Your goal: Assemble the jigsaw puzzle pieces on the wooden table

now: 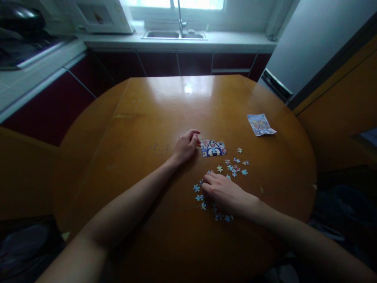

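A partly assembled jigsaw puzzle (213, 149) lies on the wooden table, showing a blue-and-white cartoon face with big eyes. Beside its left edge rests my left hand (187, 146), fingers curled in; whatever they may hold is too small to make out. Lower down, my right hand (219, 188) reaches among loose puzzle pieces (196, 188), its fingers bent together and pointing down. A piece (201, 182) shows right at those fingertips, but I cannot tell whether it is gripped. More loose pieces (234, 169) are scattered right of the hand, and some lie partly hidden beneath it.
A creased printed sheet (260, 125) lies on the right side of the table (153, 110). Beyond the table's far edge are a counter with a sink (176, 35), a microwave (100, 15) and a stove (26, 47). A refrigerator (318, 43) stands at right.
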`<action>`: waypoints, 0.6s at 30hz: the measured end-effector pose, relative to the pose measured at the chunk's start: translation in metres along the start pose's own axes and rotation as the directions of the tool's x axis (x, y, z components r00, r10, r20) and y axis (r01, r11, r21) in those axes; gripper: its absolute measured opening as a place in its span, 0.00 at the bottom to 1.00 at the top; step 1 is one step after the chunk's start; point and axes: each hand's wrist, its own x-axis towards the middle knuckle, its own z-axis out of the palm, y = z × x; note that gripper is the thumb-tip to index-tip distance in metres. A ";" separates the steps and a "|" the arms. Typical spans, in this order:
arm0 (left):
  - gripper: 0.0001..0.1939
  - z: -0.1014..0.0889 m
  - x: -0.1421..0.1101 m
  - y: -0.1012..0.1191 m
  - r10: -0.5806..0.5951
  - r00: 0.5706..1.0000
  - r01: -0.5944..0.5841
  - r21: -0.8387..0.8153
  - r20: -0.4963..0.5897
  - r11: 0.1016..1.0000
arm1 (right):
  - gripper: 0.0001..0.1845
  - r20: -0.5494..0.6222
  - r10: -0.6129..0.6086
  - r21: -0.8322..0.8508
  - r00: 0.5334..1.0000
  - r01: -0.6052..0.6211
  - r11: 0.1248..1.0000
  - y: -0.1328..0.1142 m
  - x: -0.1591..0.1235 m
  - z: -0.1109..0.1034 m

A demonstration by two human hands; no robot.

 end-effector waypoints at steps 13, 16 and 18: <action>0.13 0.000 0.000 -0.001 0.004 1.000 -0.004 -0.010 0.002 1.000 | 0.07 -0.169 0.298 0.615 0.939 -0.136 0.776 0.009 -0.006 -0.012; 0.13 0.000 0.000 -0.001 0.002 1.000 -0.002 -0.003 -0.003 1.000 | 0.05 -0.160 0.596 0.894 0.787 -0.140 0.426 0.026 -0.009 -0.017; 0.14 0.000 0.000 -0.002 -0.002 1.000 0.002 -0.005 -0.005 1.000 | 0.08 -0.094 0.706 0.965 0.702 -0.110 0.238 0.037 -0.011 -0.018</action>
